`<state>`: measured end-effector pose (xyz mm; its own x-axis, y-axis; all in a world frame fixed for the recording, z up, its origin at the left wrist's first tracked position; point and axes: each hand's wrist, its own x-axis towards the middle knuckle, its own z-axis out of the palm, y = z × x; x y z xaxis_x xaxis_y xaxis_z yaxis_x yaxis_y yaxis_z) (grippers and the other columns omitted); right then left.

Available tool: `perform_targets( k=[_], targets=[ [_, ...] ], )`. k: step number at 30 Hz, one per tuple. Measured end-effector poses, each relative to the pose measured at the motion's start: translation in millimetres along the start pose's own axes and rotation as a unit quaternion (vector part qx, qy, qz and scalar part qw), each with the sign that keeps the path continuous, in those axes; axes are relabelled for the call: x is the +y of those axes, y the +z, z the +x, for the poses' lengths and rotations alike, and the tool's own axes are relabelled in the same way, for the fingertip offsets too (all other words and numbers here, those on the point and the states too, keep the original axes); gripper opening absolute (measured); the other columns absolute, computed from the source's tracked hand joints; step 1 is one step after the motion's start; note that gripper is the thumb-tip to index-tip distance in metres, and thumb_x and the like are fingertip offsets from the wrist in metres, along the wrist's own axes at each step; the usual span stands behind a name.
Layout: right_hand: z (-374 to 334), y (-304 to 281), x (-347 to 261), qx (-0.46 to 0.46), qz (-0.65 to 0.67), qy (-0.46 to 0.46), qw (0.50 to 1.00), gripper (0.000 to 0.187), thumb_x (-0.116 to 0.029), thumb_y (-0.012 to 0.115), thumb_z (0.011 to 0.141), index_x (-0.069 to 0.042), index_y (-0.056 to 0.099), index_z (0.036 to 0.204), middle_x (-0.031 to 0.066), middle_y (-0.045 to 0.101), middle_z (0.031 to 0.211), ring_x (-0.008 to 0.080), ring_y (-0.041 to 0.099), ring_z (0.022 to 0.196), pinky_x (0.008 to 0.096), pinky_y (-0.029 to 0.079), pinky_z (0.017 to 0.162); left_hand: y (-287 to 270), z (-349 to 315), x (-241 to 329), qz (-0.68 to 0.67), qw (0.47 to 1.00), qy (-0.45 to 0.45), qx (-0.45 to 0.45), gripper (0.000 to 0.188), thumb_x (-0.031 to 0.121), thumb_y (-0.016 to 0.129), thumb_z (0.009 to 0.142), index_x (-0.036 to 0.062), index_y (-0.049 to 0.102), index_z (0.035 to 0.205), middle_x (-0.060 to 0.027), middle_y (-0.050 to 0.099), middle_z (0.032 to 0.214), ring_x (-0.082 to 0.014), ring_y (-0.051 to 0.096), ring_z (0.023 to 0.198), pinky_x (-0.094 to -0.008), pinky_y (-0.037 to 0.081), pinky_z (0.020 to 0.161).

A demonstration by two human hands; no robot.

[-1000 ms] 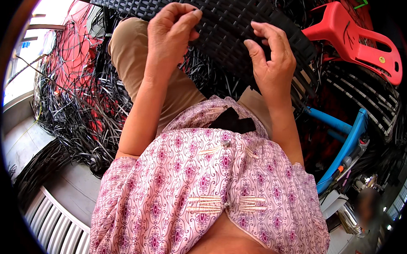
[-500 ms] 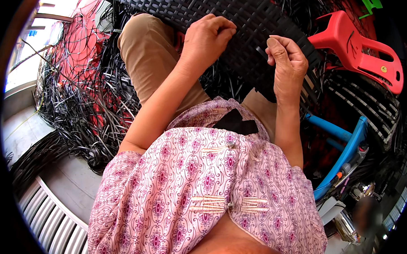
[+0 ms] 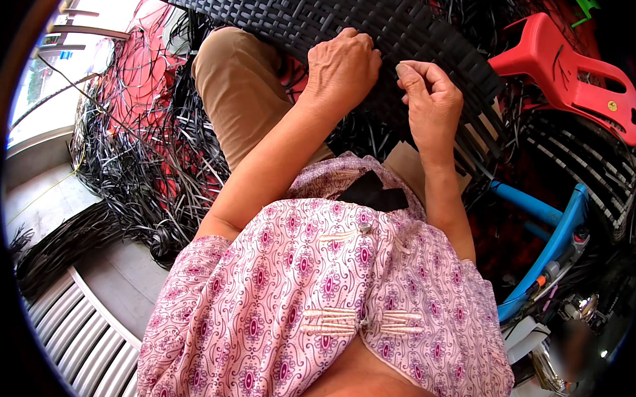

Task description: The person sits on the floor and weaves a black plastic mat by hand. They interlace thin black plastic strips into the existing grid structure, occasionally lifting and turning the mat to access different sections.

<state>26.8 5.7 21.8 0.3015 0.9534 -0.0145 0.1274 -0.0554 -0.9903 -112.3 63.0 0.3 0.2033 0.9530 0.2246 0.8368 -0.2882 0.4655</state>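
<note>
A dark grey woven panel [image 3: 289,17] of flat strips lies across my lap, its loose strip ends hanging at the right. My left hand [image 3: 343,68] is closed at the panel's near side, back turned up and fingertips hidden. Just right of it, my right hand [image 3: 432,108] holds thumb and forefinger pinched together over the weave. Whatever sits between those fingers, I cannot make out. Both hands are close together but apart.
Tangled black strips [image 3: 151,165] heap over red sheeting at the left. A red plastic stool [image 3: 547,56] lies tipped at the far right. Nearer stand a blue frame [image 3: 558,242] with tools beside it, and a slatted white rack [image 3: 92,337] at lower left.
My hands have come closer together: the left moved right and rolled its back upward, the right moved left. A dark strip end by the right fingertips no longer shows.
</note>
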Motion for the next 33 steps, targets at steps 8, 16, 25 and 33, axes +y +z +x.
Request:
perform_targets(
  k=[8, 16, 25, 33],
  targets=[
    [7.1, 8.8, 7.2, 0.032, -0.219, -0.156, 0.963, 0.012, -0.012, 0.071, 0.088, -0.001, 0.070, 0.086, 0.0158, 0.071, 0.080, 0.0335, 0.068, 0.070, 0.0402, 0.054, 0.065, 1.1, 5.2, -17.9, -0.113, 0.992, 0.052, 0.015, 0.022, 0.021, 0.064, 0.089, 0.0023, 0.073, 0.095, -0.0134, 0.071, 0.090, -0.0348, 0.068, 0.086, -0.0405, 0.053, 0.077],
    [14.3, 21.9, 8.1, 0.026, -0.382, -0.205, 0.901, 0.017, -0.018, 0.067, 0.090, -0.003, 0.066, 0.082, 0.0149, 0.069, 0.081, 0.0362, 0.068, 0.073, 0.0455, 0.055, 0.065, 5.4, 4.1, -26.9, -0.211, 0.977, 0.029, 0.015, 0.021, 0.022, 0.063, 0.089, 0.0036, 0.072, 0.091, -0.0131, 0.070, 0.089, -0.0343, 0.067, 0.090, -0.0433, 0.052, 0.080],
    [17.2, 37.9, 1.5, 0.013, -0.486, -0.170, 0.857, 0.018, -0.021, 0.067, 0.091, -0.004, 0.070, 0.087, 0.0145, 0.072, 0.087, 0.0369, 0.069, 0.078, 0.0456, 0.054, 0.071, 5.8, 3.1, -31.2, -0.189, 0.981, 0.040, 0.011, 0.019, 0.014, 0.064, 0.088, -0.0003, 0.072, 0.098, -0.0145, 0.070, 0.092, -0.0302, 0.069, 0.087, -0.0362, 0.054, 0.078],
    [18.7, 39.7, 0.1, -0.001, -0.489, -0.172, 0.855, 0.018, -0.021, 0.066, 0.092, -0.004, 0.070, 0.090, 0.0151, 0.072, 0.089, 0.0371, 0.069, 0.081, 0.0457, 0.054, 0.072, 8.5, 2.8, -41.9, -0.282, 0.959, 0.000, -0.032, 0.020, 0.013, 0.068, 0.091, -0.0023, 0.071, 0.104, -0.0091, 0.072, 0.089, -0.0153, 0.070, 0.070, -0.0275, 0.056, 0.065]
  ],
)
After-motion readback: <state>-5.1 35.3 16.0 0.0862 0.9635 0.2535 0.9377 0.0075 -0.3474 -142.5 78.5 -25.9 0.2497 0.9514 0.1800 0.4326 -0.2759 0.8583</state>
